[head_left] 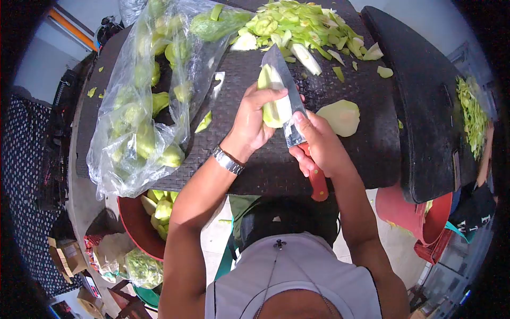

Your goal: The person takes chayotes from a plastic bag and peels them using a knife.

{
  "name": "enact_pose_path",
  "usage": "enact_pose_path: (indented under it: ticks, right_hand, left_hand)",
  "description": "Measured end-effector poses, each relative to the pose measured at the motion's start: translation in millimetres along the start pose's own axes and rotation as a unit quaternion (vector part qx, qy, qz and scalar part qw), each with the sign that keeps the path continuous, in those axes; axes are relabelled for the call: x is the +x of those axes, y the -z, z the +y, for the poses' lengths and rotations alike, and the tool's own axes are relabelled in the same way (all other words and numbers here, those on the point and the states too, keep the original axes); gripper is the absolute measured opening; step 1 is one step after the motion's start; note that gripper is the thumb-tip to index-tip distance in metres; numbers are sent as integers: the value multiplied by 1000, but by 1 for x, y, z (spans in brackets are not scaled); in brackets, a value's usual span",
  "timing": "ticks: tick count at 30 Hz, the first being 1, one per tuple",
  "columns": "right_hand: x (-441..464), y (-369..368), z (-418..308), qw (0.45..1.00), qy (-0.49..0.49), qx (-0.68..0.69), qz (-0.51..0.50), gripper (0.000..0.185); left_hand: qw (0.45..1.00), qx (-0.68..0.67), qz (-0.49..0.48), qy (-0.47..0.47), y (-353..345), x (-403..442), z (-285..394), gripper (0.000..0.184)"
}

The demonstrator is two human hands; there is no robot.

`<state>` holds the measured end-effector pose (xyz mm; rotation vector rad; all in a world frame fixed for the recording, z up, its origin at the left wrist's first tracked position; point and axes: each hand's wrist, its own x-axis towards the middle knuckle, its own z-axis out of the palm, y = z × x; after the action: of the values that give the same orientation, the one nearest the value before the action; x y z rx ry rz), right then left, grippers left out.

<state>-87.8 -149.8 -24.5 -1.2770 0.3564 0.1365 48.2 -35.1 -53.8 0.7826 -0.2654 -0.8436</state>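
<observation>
My left hand (255, 114), with a metal watch at the wrist, is closed round a partly peeled green chayote (272, 103) above the dark table. In my right hand (317, 141) is a knife (319, 183) with a red handle; its wide blade points up and away and lies against the right side of the chayote. A pale cut piece (340, 118) rests on the table just right of my right hand. Beyond both hands lies a heap of green peelings (297, 26). The blade hides part of the chayote.
A clear plastic bag (141, 114) of chayotes covers the table's left side. Below stands a red tub (133, 223) with pale green pieces. A black padded panel (425, 106) and a red bucket (390, 212) are at right. Another person's arm (484, 154) shows at far right.
</observation>
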Motion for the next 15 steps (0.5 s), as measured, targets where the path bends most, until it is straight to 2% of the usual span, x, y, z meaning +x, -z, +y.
enact_pose_path:
  ticks: [5, 8, 11, 12, 14, 15]
  right_hand:
    - [0, 3, 0, 999, -5, 32, -7, 37]
    - [5, 1, 7, 988, 75, -121, 66, 34]
    - [5, 1, -6, 945, 124, -223, 203, 31]
    - [2, 0, -11, 925, 135, -255, 249, 30]
    - [-13, -7, -27, 893, 188, -323, 252, 34]
    - [-14, -7, -28, 890, 196, -334, 239, 36]
  left_hand:
    - [999, -23, -43, -14, 0, 1, -1, 45]
    - [999, -19, -41, -25, -1, 2, 0, 47]
    - [998, -22, 59, -24, 4, 2, -2, 43]
    - [997, -54, 47, -23, 5, 1, 0, 44]
    - [993, -119, 18, -22, 1, 1, 12, 50]
    - [979, -201, 16, -18, -8, 0, 15, 65]
